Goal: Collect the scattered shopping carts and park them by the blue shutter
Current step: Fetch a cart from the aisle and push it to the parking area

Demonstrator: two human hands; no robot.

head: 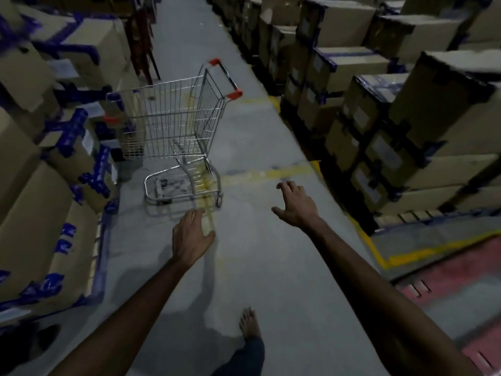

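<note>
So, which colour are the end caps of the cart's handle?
Red-orange, on both ends of the handle of the shopping cart, seen in the head view.

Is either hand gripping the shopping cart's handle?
No, the left hand and right hand are open and empty, short of the shopping cart, whose handle is on its far side.

text: none legible | cardboard boxes (444, 109): pale labels, blue tape print, seemingly blurred
</note>
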